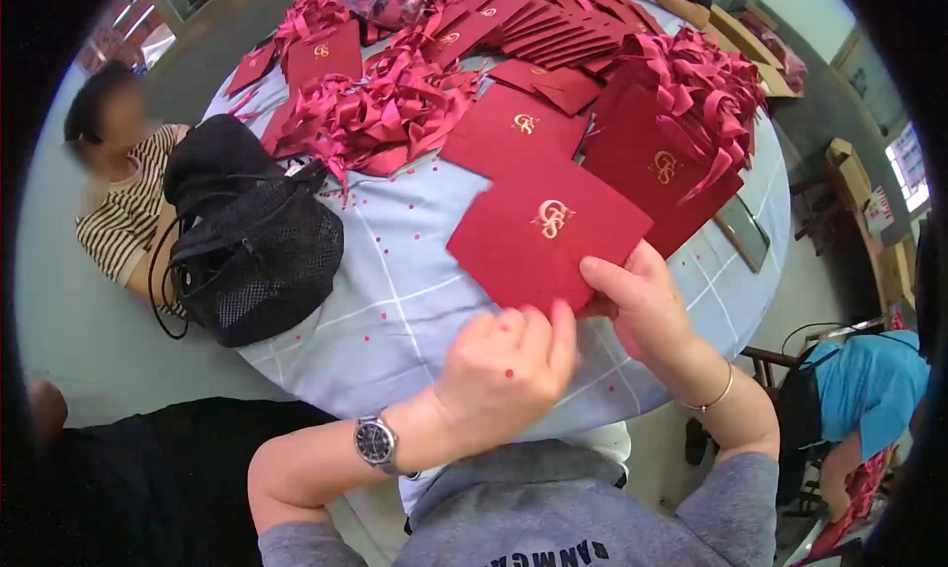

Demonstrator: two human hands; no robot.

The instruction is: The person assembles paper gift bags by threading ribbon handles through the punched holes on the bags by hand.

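Note:
My right hand (647, 305) grips a flat red paper gift bag (553, 256) by its near right corner, thumb on top. A gold emblem is printed on the bag's face. Against the bag's near edge, my left hand (509, 369) is closed with its fingers curled under. Its fingertips are hidden, so I cannot make out what they hold. One small red paper dot (509, 373) sticks to the back of that hand. Just beyond the held bag lies another red bag (518, 127). To its right, a larger red bag (652, 167) has pink-red ribbons (706, 93) heaped on it.
More ribbon (380, 113) and a fanned row of red bags (568, 34) cover the table's far side. A black mesh backpack (257, 231) stands at the left edge, a phone (743, 233) at the right. Red dots scatter over the blue tablecloth (395, 281). Other people sit around.

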